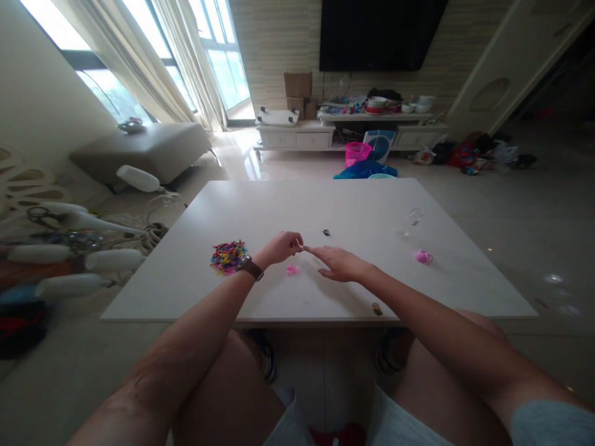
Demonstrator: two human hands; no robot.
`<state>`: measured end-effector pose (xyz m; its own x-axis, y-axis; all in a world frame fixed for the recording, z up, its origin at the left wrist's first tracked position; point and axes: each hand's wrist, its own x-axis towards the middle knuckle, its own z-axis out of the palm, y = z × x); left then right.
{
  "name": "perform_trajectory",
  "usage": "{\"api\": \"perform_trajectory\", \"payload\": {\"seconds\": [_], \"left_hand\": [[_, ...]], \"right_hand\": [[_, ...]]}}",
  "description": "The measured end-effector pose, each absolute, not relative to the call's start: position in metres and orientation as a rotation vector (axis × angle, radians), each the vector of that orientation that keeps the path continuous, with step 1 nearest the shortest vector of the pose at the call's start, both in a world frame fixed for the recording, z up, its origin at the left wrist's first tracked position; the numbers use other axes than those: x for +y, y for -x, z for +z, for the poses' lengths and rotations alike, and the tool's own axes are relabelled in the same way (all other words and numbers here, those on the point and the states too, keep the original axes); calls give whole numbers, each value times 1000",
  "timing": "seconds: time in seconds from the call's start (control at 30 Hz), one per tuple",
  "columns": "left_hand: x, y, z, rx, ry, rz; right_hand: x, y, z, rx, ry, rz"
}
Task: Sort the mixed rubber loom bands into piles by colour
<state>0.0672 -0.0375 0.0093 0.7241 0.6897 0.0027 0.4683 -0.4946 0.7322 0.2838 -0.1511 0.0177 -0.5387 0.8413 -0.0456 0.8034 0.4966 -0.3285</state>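
Above the middle of the white table, my left hand is closed in a pinch on a small pale strip with a dark bit at its lower end. What exactly this strip is cannot be made out. My right hand reaches in from the other side with fingers stretched out and thumb apart. Its index fingertip meets the strip's dark end. Below my left hand lies a small pink piece. A small black piece rests just beyond the hands. Left of my watch strap is a heap of colourful small bits.
On the table's right side are a clear glass-like item and a pink round object. A small yellowish figure lies near the front edge, under my right forearm. White-headed lamp arms stand along the left edge.
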Motion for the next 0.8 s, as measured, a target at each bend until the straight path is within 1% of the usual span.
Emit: {"api": "perform_trajectory", "payload": {"seconds": [0.23,0.57,0.7,0.8], "left_hand": [[-45,-77,20,857,-2242,385],[-42,-70,16,854,-2245,388],[-39,-68,12,889,-2248,419],[-32,-65,8,985,-2276,453]], "right_hand": [[-151,-283,17,-2607,1461,492],[-149,-280,14,-2620,1462,485],[-144,-283,10,-2589,1429,446],[-133,-293,4,-2526,1520,382]]}}
